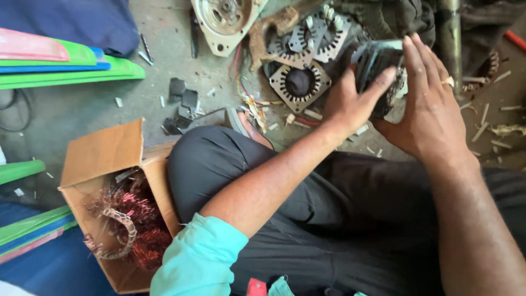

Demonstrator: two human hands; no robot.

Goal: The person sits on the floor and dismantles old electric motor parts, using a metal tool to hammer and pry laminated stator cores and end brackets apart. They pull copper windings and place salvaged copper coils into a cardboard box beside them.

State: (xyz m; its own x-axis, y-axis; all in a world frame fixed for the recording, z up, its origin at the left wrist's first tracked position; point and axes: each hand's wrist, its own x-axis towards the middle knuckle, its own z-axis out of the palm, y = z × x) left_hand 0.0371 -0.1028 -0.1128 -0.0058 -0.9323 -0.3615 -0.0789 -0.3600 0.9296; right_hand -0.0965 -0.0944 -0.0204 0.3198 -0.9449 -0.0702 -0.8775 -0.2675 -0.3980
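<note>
Both my hands hold one dark round motor stator [378, 71] above the floor, in front of my knees. My left hand [350, 101] grips its near left side with the thumb up on it. Cupping its right side is my right hand [430, 107], fingers pointing up, a ring on one finger. The stator's inside is mostly hidden by my fingers.
Several bare stators [300, 82] lie on the concrete floor beyond my hands, by a round metal end cover [224, 19]. A cardboard box [104, 159] of copper wire coils [131, 225] stands at my left knee. Green, blue and pink fan blades [66, 66] lie at left.
</note>
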